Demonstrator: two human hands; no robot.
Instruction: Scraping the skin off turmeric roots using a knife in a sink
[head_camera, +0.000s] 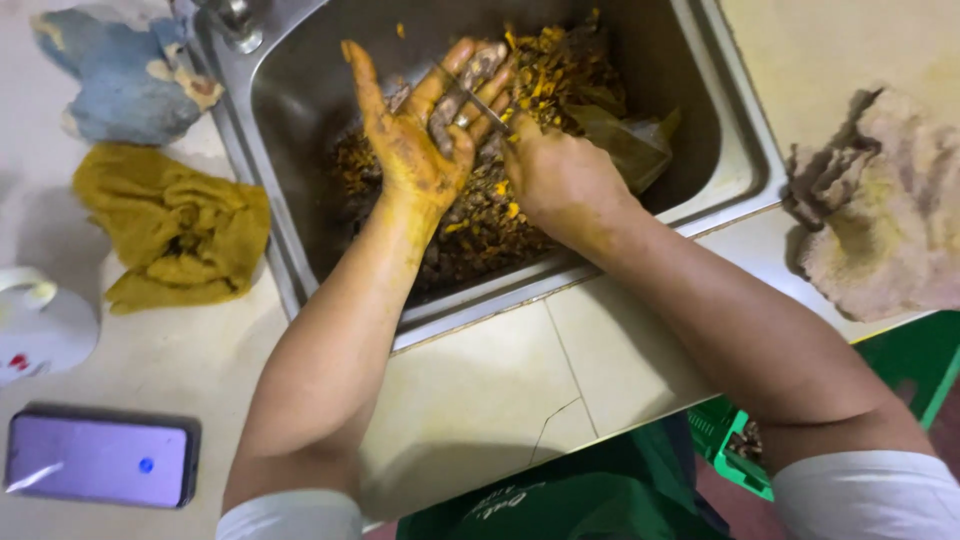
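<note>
Over a steel sink (290, 110), my left hand (410, 150), stained yellow, lies palm up with a grey-brown root (462, 95) held across its fingers. My right hand (560, 180) grips a thin metal knife (488, 108) whose blade rests against the root. Below both hands the sink holds a heap of brown and orange peelings and root pieces (480, 225), with a crumpled plastic bag (625, 145) at its right side.
On the tiled counter (480, 400) lie a blue cloth (120, 75) and a yellow cloth (180, 230) to the left, then a white object (40, 325) and a phone (100, 458). A beige-brown cloth (880, 210) sits right. A green crate (730, 440) stands below.
</note>
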